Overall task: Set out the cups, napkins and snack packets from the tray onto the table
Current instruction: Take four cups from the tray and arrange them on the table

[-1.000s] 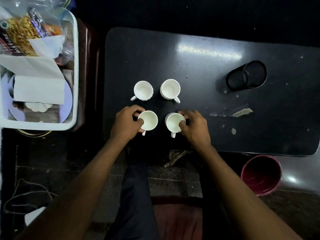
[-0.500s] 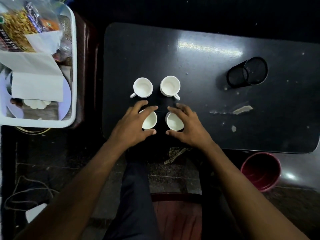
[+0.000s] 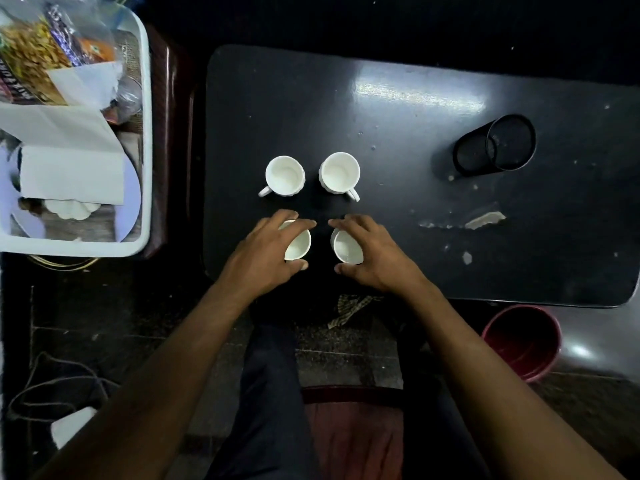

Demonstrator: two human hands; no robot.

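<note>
Four white cups stand in a square on the black table (image 3: 381,116). The far-left cup (image 3: 284,175) and far-right cup (image 3: 340,173) stand free, handles pointing toward me. My left hand (image 3: 266,258) arches over the near-left cup (image 3: 298,245), fingers on its far side and thumb on its near side. In the same way, my right hand (image 3: 374,258) clasps the near-right cup (image 3: 346,249). Both near handles are hidden under my palms. White napkins (image 3: 72,174) and snack packets (image 3: 31,57) lie in the white tray (image 3: 147,133) at the left.
A black mesh holder (image 3: 495,145) lies on its side at the table's right. Chipped patches (image 3: 485,220) mark the surface near it. A red bucket (image 3: 523,341) stands on the floor below the table's right corner. Cables lie on the floor at the lower left.
My hands shifted from pinching the near cups' rims to arching over them. The near cups' handles, which pointed toward me, are now hidden. The far cups stayed put.
</note>
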